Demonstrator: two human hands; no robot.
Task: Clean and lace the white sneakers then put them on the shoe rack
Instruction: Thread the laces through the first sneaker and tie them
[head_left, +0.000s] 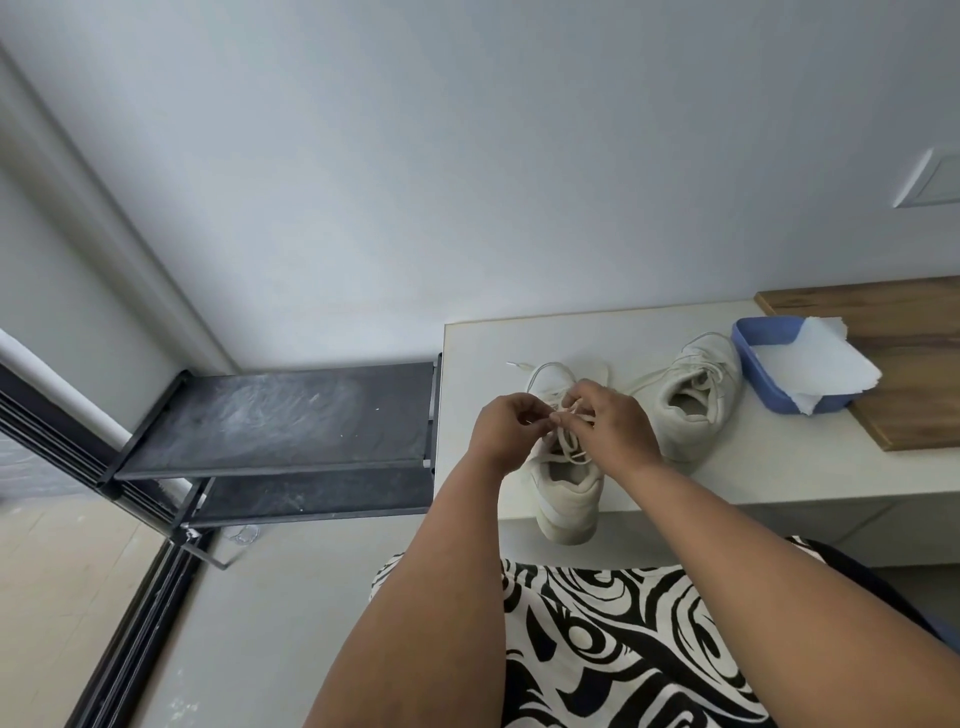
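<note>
A white sneaker (567, 493) lies on the pale table (478, 353), its heel hanging over the front edge toward me. Over its tongue, my left hand (506, 428) pinches one part of the white lace (563, 447), and my right hand (615, 426) pinches another part. A loose lace end trails off to the far left of the shoe. The second white sneaker (693, 402) rests to the right, laced, heel toward me. The black shoe rack (280, 415) stands left of the table, and both of its shelves are bare.
A blue tray (748, 338) holding white paper sheets (826, 369) sits on a wooden board (914, 322) at the table's right. A white wall rises behind. A dark sliding-door track runs along the floor on the left. My patterned black-and-white clothing fills the bottom.
</note>
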